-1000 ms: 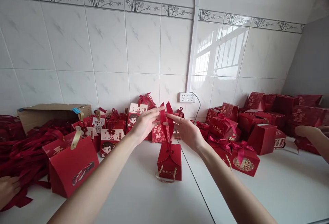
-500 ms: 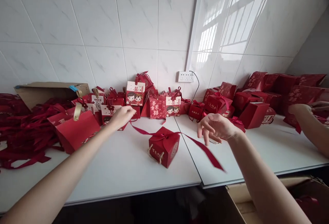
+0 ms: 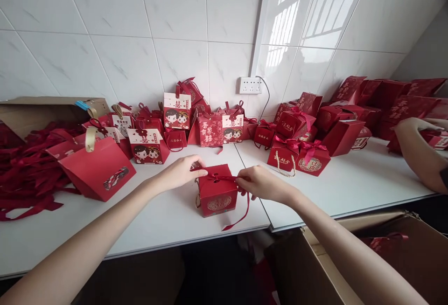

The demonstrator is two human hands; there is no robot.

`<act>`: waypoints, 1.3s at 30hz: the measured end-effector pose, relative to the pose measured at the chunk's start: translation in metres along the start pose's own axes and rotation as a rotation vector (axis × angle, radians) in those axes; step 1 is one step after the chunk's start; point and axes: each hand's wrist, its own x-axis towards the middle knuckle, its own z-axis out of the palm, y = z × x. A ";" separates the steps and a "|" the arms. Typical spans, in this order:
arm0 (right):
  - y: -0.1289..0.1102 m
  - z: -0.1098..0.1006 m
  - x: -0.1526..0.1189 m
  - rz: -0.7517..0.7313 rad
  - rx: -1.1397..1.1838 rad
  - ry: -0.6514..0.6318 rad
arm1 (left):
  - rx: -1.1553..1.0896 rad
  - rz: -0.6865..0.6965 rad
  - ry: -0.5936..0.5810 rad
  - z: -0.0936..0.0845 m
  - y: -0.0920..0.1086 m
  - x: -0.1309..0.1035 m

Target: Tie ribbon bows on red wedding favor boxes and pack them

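Now both hands are back on the box: left hand (image 3: 182,173) and right hand (image 3: 261,183) fingers pinch the ribbon (image 3: 224,177), knot drawn down onto the red box (image 3: 217,196).

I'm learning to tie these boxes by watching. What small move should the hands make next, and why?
Probably pull the two ribbon ends apart to snug the knot. The left hand and right hand each pinch the red ribbon atop the small red box, and a loose tail hangs over the table edge.
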 end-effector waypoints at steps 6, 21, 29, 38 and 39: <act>0.000 0.000 -0.011 0.117 0.316 -0.177 | 0.067 -0.126 -0.106 -0.008 0.016 -0.019; 0.005 0.007 -0.036 0.345 0.704 -0.276 | -0.358 -0.315 -0.633 -0.016 0.020 -0.057; -0.006 0.005 -0.050 0.222 0.391 -0.330 | 0.006 -0.259 -0.440 -0.006 0.044 -0.075; 0.006 0.006 -0.038 0.151 0.400 -0.243 | -0.299 -0.295 -0.475 -0.005 0.046 -0.073; 0.008 0.006 -0.036 0.146 0.417 -0.238 | -0.322 -0.304 -0.464 -0.004 0.043 -0.074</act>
